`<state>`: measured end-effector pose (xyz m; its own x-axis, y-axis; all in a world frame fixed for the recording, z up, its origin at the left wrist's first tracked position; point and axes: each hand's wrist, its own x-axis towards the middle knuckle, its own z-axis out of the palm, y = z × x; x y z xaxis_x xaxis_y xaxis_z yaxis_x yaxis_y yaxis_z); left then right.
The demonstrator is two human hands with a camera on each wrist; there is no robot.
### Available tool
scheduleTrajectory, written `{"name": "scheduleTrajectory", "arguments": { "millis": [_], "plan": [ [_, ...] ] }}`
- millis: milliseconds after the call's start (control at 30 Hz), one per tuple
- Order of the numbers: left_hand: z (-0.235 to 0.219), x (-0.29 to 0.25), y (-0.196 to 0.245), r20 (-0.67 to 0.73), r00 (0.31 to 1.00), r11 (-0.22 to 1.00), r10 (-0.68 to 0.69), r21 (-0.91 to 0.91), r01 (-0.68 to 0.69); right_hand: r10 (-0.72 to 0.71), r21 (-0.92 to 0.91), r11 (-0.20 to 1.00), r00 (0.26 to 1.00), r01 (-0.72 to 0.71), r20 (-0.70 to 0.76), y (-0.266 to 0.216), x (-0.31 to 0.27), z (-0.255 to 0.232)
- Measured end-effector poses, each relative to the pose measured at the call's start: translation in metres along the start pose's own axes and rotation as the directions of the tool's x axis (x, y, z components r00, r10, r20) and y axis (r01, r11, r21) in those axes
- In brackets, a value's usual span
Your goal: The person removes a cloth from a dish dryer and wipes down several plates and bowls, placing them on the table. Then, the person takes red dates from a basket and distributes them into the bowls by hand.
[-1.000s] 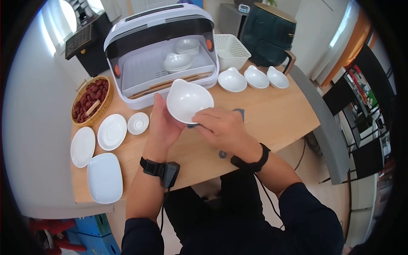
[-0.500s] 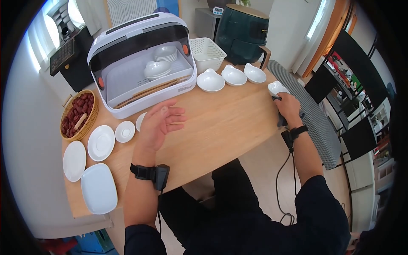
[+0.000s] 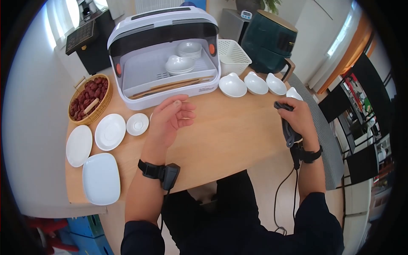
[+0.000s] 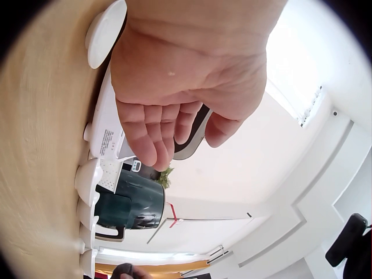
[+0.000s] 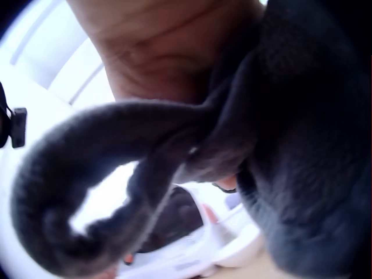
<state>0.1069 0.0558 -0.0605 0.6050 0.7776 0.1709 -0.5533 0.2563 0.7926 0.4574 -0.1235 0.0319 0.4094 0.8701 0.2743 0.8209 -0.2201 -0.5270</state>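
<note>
Nearest the person: left hand (image 3: 170, 117) hovers over the wooden table (image 3: 221, 140), fingers loosely spread, holding nothing; right hand (image 3: 299, 117) is curled round a dark grey cloth (image 3: 289, 129) at the table's right edge, just in front of the end bowl. Left of the left hand sit four white plates (image 3: 101, 178) and one small saucer (image 3: 137, 123), with bare wood between the hands. Farther back, against the open dish cabinet (image 3: 165, 51): four white bowls (image 3: 232, 85) in a row to its right, one basket of red fruit (image 3: 89, 100) to its left.
</note>
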Motion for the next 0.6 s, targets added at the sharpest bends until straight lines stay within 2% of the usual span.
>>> {"name": "scheduleTrajectory", "arguments": {
  "millis": [33,100,167,267,400,433,500,600],
  "plan": [
    [-0.003,0.0,0.0,-0.016,1.0,1.0,0.008,0.003,-0.008,-0.013,0.006,1.0,1.0,0.013,0.012,-0.025,0.007,0.005],
    [-0.011,0.002,-0.002,-0.059,0.998,0.997,0.029,-0.068,-0.033,-0.251,0.051,0.967,0.968,0.25,0.023,-0.072,0.033,0.02],
    [-0.02,0.004,-0.004,-0.072,0.996,0.993,0.043,-0.102,-0.051,-0.362,-0.016,0.932,0.931,0.363,0.044,-0.105,0.069,0.045],
    [-0.027,0.006,-0.003,-0.102,0.994,0.984,0.049,-0.164,-0.066,-0.527,-0.192,0.816,0.838,0.546,0.142,-0.145,0.129,0.098],
    [-0.033,0.007,-0.003,-0.158,0.987,0.98,0.003,-0.196,-0.034,-0.598,-0.234,0.726,0.761,0.647,0.25,-0.162,0.184,0.176],
    [-0.034,0.007,-0.002,-0.17,0.985,0.98,0.012,-0.193,-0.045,-0.609,-0.226,0.718,0.752,0.658,0.253,-0.164,0.19,0.185],
    [-0.034,0.007,-0.002,-0.173,0.985,0.974,-0.007,-0.223,-0.032,-0.488,-0.271,0.723,0.748,0.635,0.45,-0.174,0.194,0.192],
    [-0.031,0.007,-0.002,-0.181,0.983,0.972,-0.013,-0.234,-0.03,-0.454,-0.328,0.707,0.758,0.626,0.469,-0.181,0.187,0.188]
  ]
}}
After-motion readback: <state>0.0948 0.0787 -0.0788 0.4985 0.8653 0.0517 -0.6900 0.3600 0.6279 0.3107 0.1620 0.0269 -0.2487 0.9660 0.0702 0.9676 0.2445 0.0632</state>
